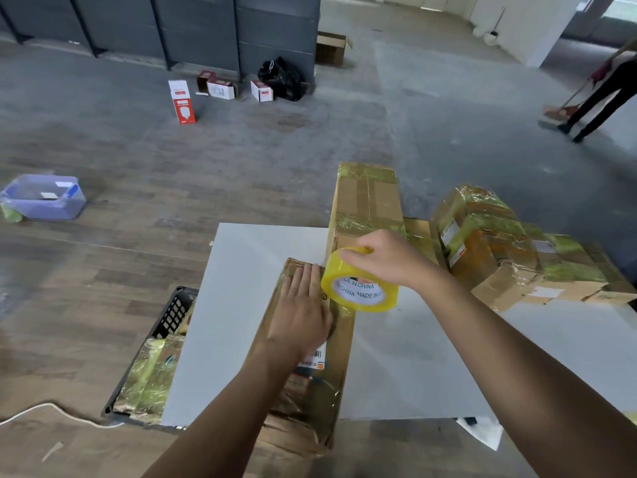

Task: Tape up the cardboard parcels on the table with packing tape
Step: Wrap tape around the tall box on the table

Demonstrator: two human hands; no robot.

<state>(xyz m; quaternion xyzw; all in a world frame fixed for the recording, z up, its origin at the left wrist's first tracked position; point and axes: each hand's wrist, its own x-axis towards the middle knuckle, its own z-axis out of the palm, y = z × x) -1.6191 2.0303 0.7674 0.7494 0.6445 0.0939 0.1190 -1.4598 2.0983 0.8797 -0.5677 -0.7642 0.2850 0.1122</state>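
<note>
A long flat cardboard parcel [312, 391], shiny with tape, lies on the white table [241, 288] and overhangs its near edge. My left hand [303, 312] presses flat on the parcel's far half, fingers straight. My right hand [386, 258] grips a yellow roll of packing tape [358, 286] from above, holding it at the parcel's right edge just beside my left fingers. A tall taped box [367, 201] stands behind the roll.
A heap of taped parcels [510, 246] fills the table's right side. A black crate [165, 339] with wrapped parcels sits on the floor at the table's left. A plastic tub [44, 198] lies far left, small boxes further back. A person sweeps at far right [599, 94].
</note>
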